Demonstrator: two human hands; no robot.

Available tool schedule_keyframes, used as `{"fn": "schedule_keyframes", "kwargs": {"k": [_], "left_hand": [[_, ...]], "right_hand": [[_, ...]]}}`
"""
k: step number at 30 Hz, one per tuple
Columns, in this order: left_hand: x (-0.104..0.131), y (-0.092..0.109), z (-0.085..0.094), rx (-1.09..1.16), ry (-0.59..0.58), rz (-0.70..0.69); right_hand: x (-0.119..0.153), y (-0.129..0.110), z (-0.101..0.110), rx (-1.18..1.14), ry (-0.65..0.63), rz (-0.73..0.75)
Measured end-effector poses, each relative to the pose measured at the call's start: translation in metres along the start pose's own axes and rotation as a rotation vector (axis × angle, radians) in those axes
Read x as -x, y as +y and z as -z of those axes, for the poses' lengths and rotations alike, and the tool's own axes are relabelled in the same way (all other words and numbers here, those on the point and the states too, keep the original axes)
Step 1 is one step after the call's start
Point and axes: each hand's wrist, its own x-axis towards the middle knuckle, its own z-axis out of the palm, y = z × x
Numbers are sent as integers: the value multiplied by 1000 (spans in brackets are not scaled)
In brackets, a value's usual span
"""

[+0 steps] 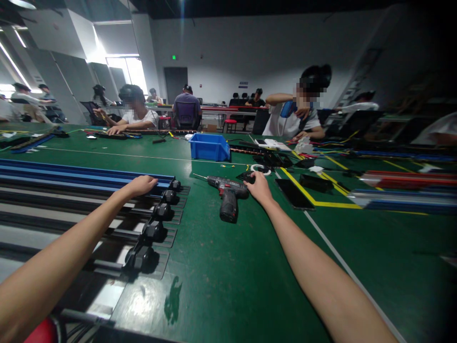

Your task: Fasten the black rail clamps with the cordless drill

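Observation:
My left hand (143, 185) lies over the end of the farthest blue rail (89, 177), its fingers closed on the edge and their tips hidden. Several parallel rails have black end fittings (155, 231) with round knobs and flat slotted plates. At the far side of a cordless drill (230, 193), my right hand (260, 188) closes its fingers on a small black part (246, 176), mostly covered by the fingers. The drill lies on its side, bit pointing left, beside the right hand.
A blue bin (210, 146) stands on the green table (221, 276) behind the drill. A white ring (260, 168) lies near the right hand, with a dark flat panel (294, 194) to its right. Cables and more rails (407, 197) lie farther right. Co-workers (293, 114) sit across the table.

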Motion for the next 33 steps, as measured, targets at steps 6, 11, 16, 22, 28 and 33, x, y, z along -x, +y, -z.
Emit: {"fn": "schedule_keyframes", "kwargs": {"k": [6, 11, 16, 22, 28, 33], "left_hand": [[-1, -1, -1, -33, -24, -10], [-3, -5, -4, -70, -31, -28], [-3, -5, -3, -62, -38, -27], [-5, -7, -5, -65, -34, -41], [-5, -7, -6, -66, -36, -32], [-5, -6, -5, -61, -37, -26]], "right_hand": [[3, 1, 1, -37, 35, -65], [2, 2, -1, -89, 43, -62], [2, 6, -2, -103, 67, -63], [0, 18, -8, -137, 101, -80], [-1, 26, -13, -125, 115, -111], [-1, 25, -13, -127, 112, -116]]}}
